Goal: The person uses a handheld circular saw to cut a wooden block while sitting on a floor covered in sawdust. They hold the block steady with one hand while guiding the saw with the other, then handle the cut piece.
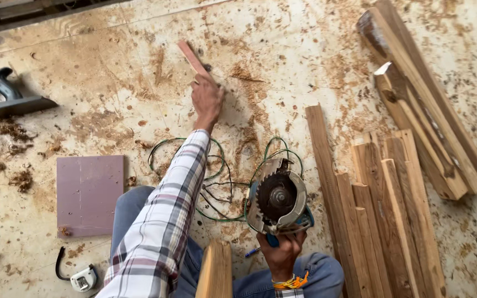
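While my left hand (206, 98) reaches far forward across the dusty floor (111, 110), its fingers are closed on the near end of a thin reddish wood strip (192, 57), which slants away from me beyond the knuckles. My right hand (280, 254) stays close to my body, wrapped tight round the handle of a circular saw (277, 197); the saw is tipped up so its blade faces me, apparently to keep the teeth off the floor and off my knees. Between the two hands, a green cable (216, 182) lies in loose loops, slack enough not to drag on the saw. Just right of the saw hand, cut planks (382, 209) lie side by side. Left of my forearm sits a flat pinkish panel (89, 194), with a tape measure (83, 278) nearer me and a hand plane (8, 100) far out to the left.
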